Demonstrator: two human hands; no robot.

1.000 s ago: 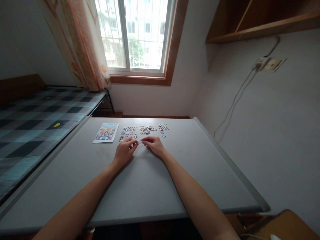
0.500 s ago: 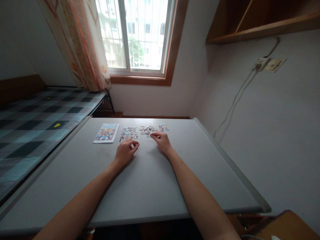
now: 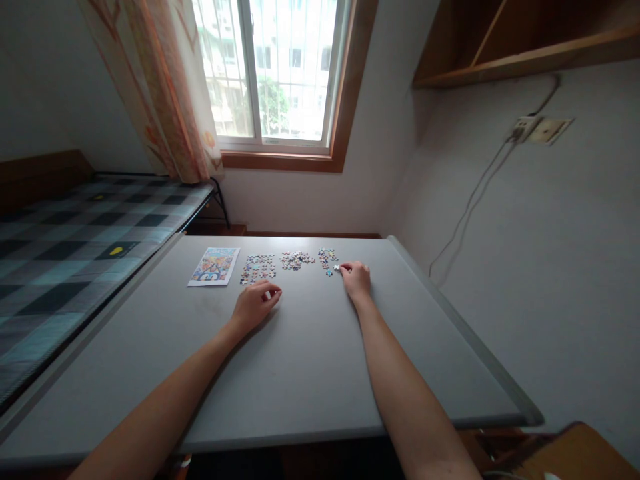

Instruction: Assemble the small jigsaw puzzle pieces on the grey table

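Note:
Three small heaps of jigsaw pieces lie in a row on the far part of the grey table [image 3: 300, 360]: a left heap [image 3: 257, 268], a middle heap [image 3: 296, 259] and a right heap [image 3: 327, 259]. My right hand [image 3: 357, 280] rests beside the right heap, fingers pinched on a small pale jigsaw piece [image 3: 337, 268]. My left hand [image 3: 256, 303] lies on the table below the left heap, fingers curled on a small piece [image 3: 269, 294]. A colourful picture card [image 3: 214, 265] lies left of the heaps.
A bed with a checked cover [image 3: 65, 253] runs along the table's left side. Beyond the table are a window [image 3: 273, 73] and a curtain [image 3: 165, 87]. The wall on the right carries a socket with a cable [image 3: 525, 127] and a wooden shelf [image 3: 520, 47].
My right hand has left my left hand and moved right and away, from the table's middle to the right heap. My left hand has stayed nearly still.

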